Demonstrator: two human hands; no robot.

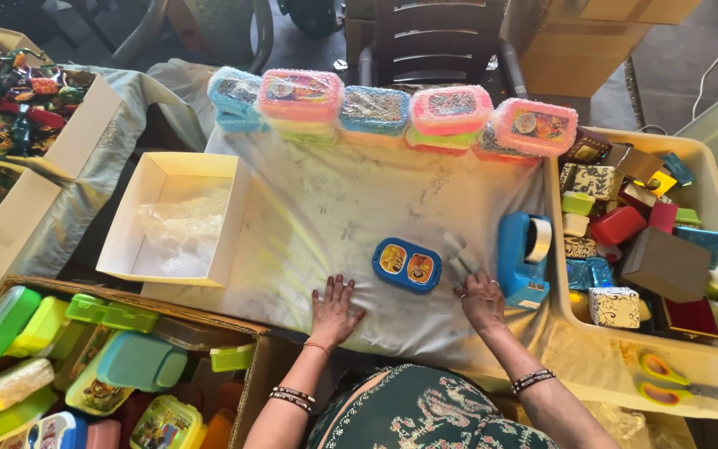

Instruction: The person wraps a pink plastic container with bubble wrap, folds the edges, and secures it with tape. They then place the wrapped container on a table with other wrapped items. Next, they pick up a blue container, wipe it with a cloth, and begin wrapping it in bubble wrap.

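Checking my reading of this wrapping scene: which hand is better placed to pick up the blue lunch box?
Probably the right hand: it lies nearest the blue lunch box, fingers by its right end. The left hand rests flat on the white cloth, farther away.

Clear, crinkly plastic wrap [183, 223] lies shiny inside the matt white cardboard tray [147, 187]. White table cloth [326, 208] is soft, creased, faintly printed. Small blue oval plastic box [407, 265] looks smooth and glossy, as does the blue plastic tape dispenser [518, 254]. 5 wrapped pastel plastic lunchboxes [376, 112] glitter under bubbled film.
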